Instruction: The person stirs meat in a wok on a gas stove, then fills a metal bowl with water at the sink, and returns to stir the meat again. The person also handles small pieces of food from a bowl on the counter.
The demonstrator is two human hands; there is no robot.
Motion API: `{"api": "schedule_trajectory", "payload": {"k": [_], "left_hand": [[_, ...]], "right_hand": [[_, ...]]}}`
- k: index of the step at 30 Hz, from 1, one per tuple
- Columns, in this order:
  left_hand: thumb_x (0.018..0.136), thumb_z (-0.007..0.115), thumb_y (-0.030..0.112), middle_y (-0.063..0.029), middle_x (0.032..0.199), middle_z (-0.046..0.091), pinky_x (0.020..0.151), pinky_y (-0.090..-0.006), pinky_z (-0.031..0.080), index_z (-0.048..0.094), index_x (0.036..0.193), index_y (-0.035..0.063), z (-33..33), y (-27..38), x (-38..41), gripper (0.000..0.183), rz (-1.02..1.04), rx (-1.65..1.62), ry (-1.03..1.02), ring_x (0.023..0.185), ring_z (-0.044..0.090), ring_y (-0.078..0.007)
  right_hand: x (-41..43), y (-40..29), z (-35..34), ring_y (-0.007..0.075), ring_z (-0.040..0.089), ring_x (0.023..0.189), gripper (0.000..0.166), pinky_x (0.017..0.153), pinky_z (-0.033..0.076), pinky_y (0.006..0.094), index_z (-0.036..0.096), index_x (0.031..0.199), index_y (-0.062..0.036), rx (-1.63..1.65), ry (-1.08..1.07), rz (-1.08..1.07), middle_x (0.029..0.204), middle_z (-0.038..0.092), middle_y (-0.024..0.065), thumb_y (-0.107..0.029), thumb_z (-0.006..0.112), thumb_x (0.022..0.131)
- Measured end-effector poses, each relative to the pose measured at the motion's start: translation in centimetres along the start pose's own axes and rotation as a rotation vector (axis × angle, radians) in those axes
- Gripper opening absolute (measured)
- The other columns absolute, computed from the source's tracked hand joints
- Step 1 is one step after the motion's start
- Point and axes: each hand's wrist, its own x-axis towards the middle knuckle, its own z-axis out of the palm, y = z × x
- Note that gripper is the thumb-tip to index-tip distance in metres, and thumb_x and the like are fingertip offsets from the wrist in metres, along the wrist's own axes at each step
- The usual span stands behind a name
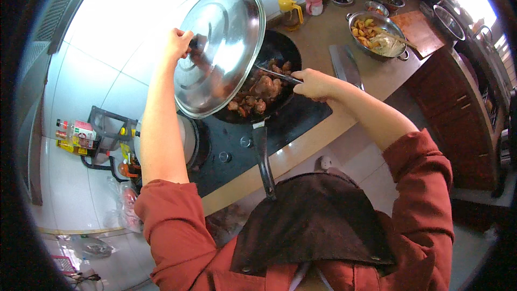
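Observation:
My left hand [180,43] grips the knob of a large domed metal lid [230,28]. The lid is tilted on edge and covers part of a dark wok [288,44] from view. Pieces of browned meat [266,87] lie in the wok. With my right hand [313,84] I hold the dark handle of a metal cooking utensil [268,71]. Its far end goes in among the meat, partly behind the lid, so its shape cannot be told. The wok's long black handle [263,157] points towards my body.
A cleaver [343,62] lies right of the wok. Beyond it stand a two-handled metal pan [359,44] of potato chunks and pale noodle-like strips, and a cutting board [418,28]. A pot [188,137] sits on the left burner, beside a rack of bottles [83,133].

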Motion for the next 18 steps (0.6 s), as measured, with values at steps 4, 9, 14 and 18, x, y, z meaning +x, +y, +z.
{"api": "schedule_trajectory", "payload": {"k": [4, 9, 14, 18], "left_hand": [[0.078, 0.057, 0.026, -0.0090, 0.061, 0.055, 0.038, -0.0246, 0.039, 0.051, 0.088, -0.0017, -0.4, -1.7, 0.4, 0.030, 0.018, -0.009, 0.008, 0.046, 0.050, -0.0124], [0.077, 0.057, 0.025, -0.0081, 0.061, 0.055, 0.038, -0.0242, 0.039, 0.050, 0.087, -0.0009, 0.2, -0.6, 0.7, 0.029, 0.031, -0.015, -0.032, 0.047, 0.051, -0.0122], [0.077, 0.057, 0.026, -0.0084, 0.064, 0.055, 0.039, -0.0244, 0.040, 0.050, 0.088, -0.0013, 0.3, -1.2, 1.2, 0.031, 0.040, 0.025, -0.013, 0.050, 0.052, -0.0127], [0.077, 0.057, 0.027, -0.0092, 0.067, 0.056, 0.040, -0.0247, 0.041, 0.050, 0.089, -0.0013, 0.1, -1.0, 1.2, 0.031, 0.018, 0.035, -0.016, 0.052, 0.053, -0.0130]], "right_hand": [[-3.7, 0.7, -0.7, 0.0298, 0.057, 0.055, 0.038, 0.056, 0.046, 0.0376, 0.047, 0.115, -0.0096, -0.279, 0.150, -0.345, 0.069, 0.057, 0.0206, -0.012, 0.045, 0.077], [-11.4, -2.0, -3.7, 0.0367, 0.057, 0.068, 0.040, 0.066, 0.045, 0.0445, 0.047, 0.118, -0.0136, -0.439, 0.139, -0.268, 0.077, 0.059, 0.0215, -0.013, 0.046, 0.078], [-16.3, -3.7, -5.1, 0.0390, 0.058, 0.072, 0.039, 0.067, 0.046, 0.0469, 0.047, 0.116, -0.0151, -0.648, 0.119, -0.222, 0.078, 0.060, 0.0193, -0.017, 0.049, 0.077], [-15.7, -3.9, -3.1, 0.0325, 0.062, 0.070, 0.035, 0.058, 0.050, 0.0432, 0.048, 0.111, -0.0108, -0.820, 0.048, -0.150, 0.073, 0.061, 0.0177, -0.013, 0.052, 0.076]]}}
